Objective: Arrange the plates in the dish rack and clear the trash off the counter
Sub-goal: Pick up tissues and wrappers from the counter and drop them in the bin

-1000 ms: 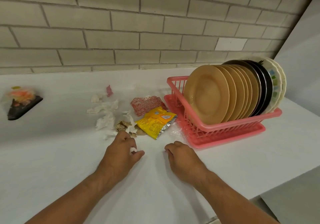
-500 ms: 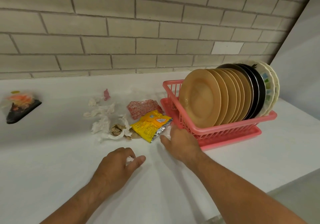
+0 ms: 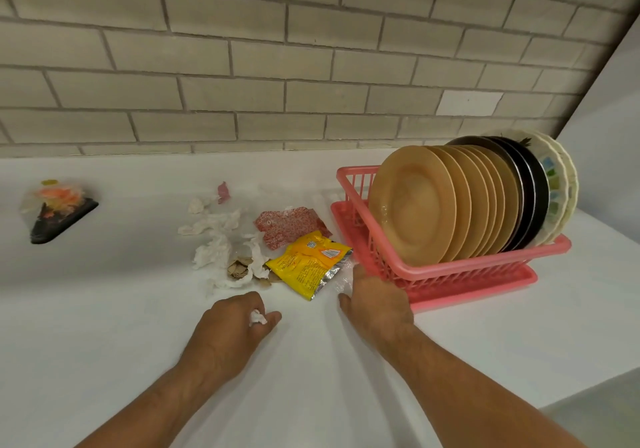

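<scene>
Watching the head cam feed here. The white counter (image 3: 104, 326) takes up most of the view. The pink plastic slatted dish rack (image 3: 460, 271) sits just past my right fingertips, long axis running left to right. In it the round tan plates (image 3: 412, 208) stand on edge, faces toward the left and leaning back a bit. The black plates (image 3: 530, 198) and the white patterned plates (image 3: 561, 184) are stacked behind them at the far right end.

Both forearms reach forward, palms down. The right hand (image 3: 377, 305) is at the rack's near left corner, thumb spread out. Its fingers are on a crinkled clear plastic film (image 3: 343, 281), but I can't tell if they're gripping it. The left hand (image 3: 228, 329) is curled up, clamping a small white paper wad (image 3: 257, 317) between thumb and fingers.

The flat yellow foil snack wrapper (image 3: 308, 264) lies just left of the right fingers, one corner pointing toward the thumb. The torn white tissue scraps (image 3: 214, 250) are just beyond the left knuckles.
</scene>
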Motion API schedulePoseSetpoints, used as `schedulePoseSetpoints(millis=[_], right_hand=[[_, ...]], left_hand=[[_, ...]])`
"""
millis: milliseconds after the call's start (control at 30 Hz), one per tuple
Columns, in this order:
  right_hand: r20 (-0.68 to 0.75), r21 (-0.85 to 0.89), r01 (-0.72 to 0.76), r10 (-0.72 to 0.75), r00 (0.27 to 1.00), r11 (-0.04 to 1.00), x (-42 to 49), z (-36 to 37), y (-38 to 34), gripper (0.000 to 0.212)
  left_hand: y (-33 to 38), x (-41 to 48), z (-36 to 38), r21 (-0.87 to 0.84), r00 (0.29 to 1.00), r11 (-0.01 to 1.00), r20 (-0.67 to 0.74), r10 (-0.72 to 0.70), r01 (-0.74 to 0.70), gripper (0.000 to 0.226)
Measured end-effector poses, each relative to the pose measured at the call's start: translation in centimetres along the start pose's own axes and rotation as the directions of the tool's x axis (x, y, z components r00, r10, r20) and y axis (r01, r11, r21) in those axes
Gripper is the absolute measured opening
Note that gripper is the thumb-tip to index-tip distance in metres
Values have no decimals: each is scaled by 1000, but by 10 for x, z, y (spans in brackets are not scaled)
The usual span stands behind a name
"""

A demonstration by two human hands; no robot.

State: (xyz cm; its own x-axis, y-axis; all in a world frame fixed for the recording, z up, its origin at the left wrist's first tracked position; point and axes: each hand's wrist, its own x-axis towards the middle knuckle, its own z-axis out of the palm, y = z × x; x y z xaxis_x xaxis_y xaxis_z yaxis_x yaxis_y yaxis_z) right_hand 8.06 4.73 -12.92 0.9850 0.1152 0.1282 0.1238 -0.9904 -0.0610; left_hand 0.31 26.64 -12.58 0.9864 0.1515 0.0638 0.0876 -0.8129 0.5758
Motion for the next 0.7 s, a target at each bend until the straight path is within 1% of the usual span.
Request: schedulePoseSetpoints(millis=[33, 67, 100, 167, 200, 267, 333, 400, 467, 500, 533, 600, 633, 700], right_hand=[[-10, 21, -2, 2, 1000, 1000, -2, 0, 1, 49], [-11, 40, -16, 17, 1000, 999, -2, 0, 2, 52], [-1, 45, -41, 41, 999, 998, 0, -1, 2, 50], [30, -9, -66, 66, 997, 998, 2, -2, 2, 37], [28, -43, -68, 69, 997, 997, 2, -3, 1, 32], [-6, -59, -69, 69, 998, 996, 1, -5, 0, 33], [-71, 16, -19, 20, 997, 1000, 2, -5, 1, 41], [-88, 85, 92, -84, 993, 992, 7, -8, -4, 48], [-3, 66, 243, -243, 970, 968, 16, -9, -15, 58], [46, 46, 287, -289, 956, 957, 21, -9, -21, 59], [92, 15, 310, -310, 946, 951, 25, -11, -28, 57], [134, -70, 352, -341, 930, 933, 30, -13, -36, 45], [136, -105, 372, -358, 924, 922, 31, -14, -38, 39], [111, -101, 372, -361, 926, 923, 29, -16, -38, 29]], left_hand=[[0, 2, -1, 5, 1000, 1000, -2, -1, 1, 28], [1, 5, -3, 11, 1000, 1000, -4, 0, 0, 23], [2, 8, -4, 15, 1000, 1000, -10, 6, -6, 16], [3, 12, -7, 19, 999, 1000, -29, 19, -19, 5], [2, 14, -8, 16, 999, 1000, -39, 23, -22, 5], [1, 16, -8, 7, 998, 1000, -52, 28, -27, 13], [-1, 18, -7, -11, 998, 1000, -58, 27, -27, 19], [-4, 18, -7, -18, 998, 999, -64, 27, -28, 21], [-7, 18, -6, -13, 997, 1000, -71, 25, -26, 22], [-8, 18, -6, -7, 997, 1000, -76, 24, -25, 22], [-10, 18, -6, 2, 996, 1000, -80, 25, -25, 22], [-14, 19, -9, 24, 996, 999, -84, 30, -28, 23], [-17, 20, -10, 33, 996, 999, -87, 31, -28, 24], [-21, 22, -15, 41, 995, 999, -101, 24, -20, 24]])
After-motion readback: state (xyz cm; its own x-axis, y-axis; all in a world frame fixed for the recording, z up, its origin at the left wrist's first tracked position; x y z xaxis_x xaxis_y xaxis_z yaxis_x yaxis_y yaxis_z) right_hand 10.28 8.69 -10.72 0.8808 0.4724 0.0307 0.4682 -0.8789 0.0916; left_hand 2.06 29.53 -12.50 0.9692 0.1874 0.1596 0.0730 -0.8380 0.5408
